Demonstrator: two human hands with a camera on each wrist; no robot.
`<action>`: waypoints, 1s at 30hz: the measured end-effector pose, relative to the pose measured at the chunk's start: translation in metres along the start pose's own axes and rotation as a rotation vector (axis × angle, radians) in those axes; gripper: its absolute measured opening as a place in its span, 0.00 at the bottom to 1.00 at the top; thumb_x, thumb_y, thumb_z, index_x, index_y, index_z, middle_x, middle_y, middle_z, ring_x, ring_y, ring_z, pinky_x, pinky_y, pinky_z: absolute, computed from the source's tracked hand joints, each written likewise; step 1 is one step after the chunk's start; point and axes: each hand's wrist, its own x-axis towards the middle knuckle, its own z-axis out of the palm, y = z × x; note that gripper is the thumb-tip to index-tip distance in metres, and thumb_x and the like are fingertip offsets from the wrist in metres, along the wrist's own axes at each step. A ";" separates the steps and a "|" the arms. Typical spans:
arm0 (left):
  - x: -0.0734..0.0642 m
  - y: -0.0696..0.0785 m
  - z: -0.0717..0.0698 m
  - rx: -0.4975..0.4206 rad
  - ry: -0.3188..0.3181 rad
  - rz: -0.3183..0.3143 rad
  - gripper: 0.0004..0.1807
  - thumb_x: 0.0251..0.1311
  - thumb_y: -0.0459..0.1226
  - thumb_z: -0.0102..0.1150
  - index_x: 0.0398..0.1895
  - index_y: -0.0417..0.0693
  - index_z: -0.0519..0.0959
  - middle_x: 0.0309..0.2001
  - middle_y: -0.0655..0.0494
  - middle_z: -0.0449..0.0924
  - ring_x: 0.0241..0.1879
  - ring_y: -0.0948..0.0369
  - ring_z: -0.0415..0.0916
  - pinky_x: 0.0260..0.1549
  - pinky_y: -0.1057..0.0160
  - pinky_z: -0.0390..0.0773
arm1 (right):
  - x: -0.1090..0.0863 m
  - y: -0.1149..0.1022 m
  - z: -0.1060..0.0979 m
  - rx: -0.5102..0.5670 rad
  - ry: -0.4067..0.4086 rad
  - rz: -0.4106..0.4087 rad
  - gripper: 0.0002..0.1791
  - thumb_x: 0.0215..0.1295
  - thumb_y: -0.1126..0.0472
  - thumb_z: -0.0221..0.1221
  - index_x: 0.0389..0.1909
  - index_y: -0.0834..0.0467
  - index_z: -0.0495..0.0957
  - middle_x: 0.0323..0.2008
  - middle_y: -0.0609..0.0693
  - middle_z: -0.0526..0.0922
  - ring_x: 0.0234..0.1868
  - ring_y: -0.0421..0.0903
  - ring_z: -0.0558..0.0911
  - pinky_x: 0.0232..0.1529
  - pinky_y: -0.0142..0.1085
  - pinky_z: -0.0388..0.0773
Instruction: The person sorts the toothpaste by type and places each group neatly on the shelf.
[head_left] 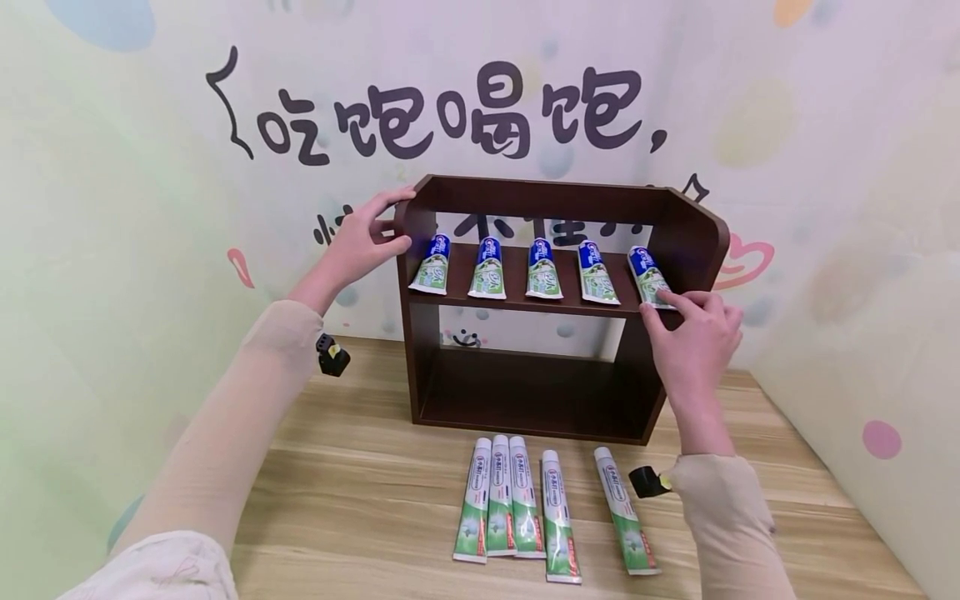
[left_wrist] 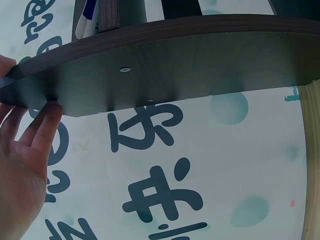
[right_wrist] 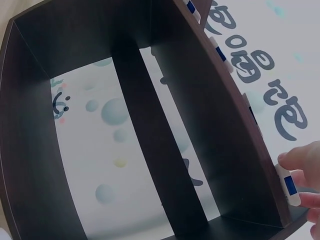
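A dark brown two-tier shelf (head_left: 525, 307) stands on the table. Blue, white and green toothpaste tubes (head_left: 487, 271) lie in a spaced row on its upper board, blue ends toward the back. At the right end of that row, my right hand (head_left: 697, 337) pinches the flat near end of the last toothpaste tube (head_left: 647, 271). That end (right_wrist: 289, 185) shows between thumb and fingers in the right wrist view, at the board's front edge. My left hand (head_left: 367, 237) grips the shelf's left side panel (left_wrist: 165, 70) near its top, fingertips against the outer face.
Several white and green toothpaste tubes (head_left: 501, 500) lie in front of the shelf, three close together, others apart to the right. The wooden table (head_left: 337, 492) meets a printed backdrop (head_left: 225, 192) behind and at both sides. Small black devices (head_left: 332, 357) sit at both wrists.
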 end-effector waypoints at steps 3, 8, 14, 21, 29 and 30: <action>0.000 0.000 0.000 0.007 0.002 0.000 0.31 0.64 0.30 0.56 0.72 0.45 0.64 0.77 0.49 0.58 0.59 0.40 0.78 0.58 0.53 0.81 | 0.000 0.000 0.004 0.012 0.031 -0.006 0.22 0.62 0.49 0.65 0.55 0.54 0.83 0.54 0.62 0.77 0.56 0.61 0.65 0.59 0.56 0.62; 0.001 0.000 0.000 0.000 0.000 0.007 0.31 0.64 0.30 0.56 0.72 0.44 0.64 0.77 0.49 0.57 0.59 0.38 0.77 0.59 0.49 0.79 | 0.000 0.000 0.010 0.023 0.071 -0.004 0.21 0.62 0.50 0.65 0.55 0.54 0.83 0.54 0.62 0.77 0.55 0.61 0.66 0.59 0.56 0.62; 0.000 0.000 0.000 -0.014 -0.006 0.008 0.31 0.64 0.29 0.56 0.72 0.43 0.64 0.77 0.48 0.56 0.60 0.37 0.76 0.60 0.47 0.79 | 0.000 -0.001 0.014 0.023 0.094 0.009 0.21 0.63 0.50 0.65 0.55 0.54 0.83 0.54 0.61 0.77 0.55 0.60 0.66 0.59 0.55 0.62; 0.000 -0.001 -0.001 -0.023 -0.006 0.011 0.31 0.63 0.30 0.56 0.71 0.43 0.65 0.77 0.48 0.56 0.60 0.37 0.76 0.59 0.50 0.80 | 0.000 -0.004 0.016 0.031 0.095 0.027 0.22 0.63 0.50 0.65 0.55 0.54 0.83 0.55 0.61 0.77 0.56 0.60 0.66 0.60 0.55 0.62; 0.003 0.005 -0.005 0.006 -0.040 -0.006 0.30 0.63 0.29 0.57 0.70 0.41 0.64 0.77 0.47 0.57 0.61 0.36 0.74 0.59 0.45 0.79 | 0.001 -0.004 0.016 0.027 0.086 0.047 0.22 0.63 0.49 0.64 0.56 0.53 0.82 0.56 0.61 0.77 0.58 0.60 0.66 0.60 0.55 0.62; 0.003 0.006 -0.005 0.009 -0.046 -0.007 0.30 0.63 0.29 0.57 0.70 0.41 0.64 0.77 0.46 0.57 0.61 0.36 0.74 0.58 0.44 0.79 | 0.001 -0.004 0.016 0.026 0.085 0.049 0.22 0.63 0.49 0.64 0.56 0.53 0.82 0.56 0.61 0.76 0.58 0.60 0.66 0.60 0.55 0.62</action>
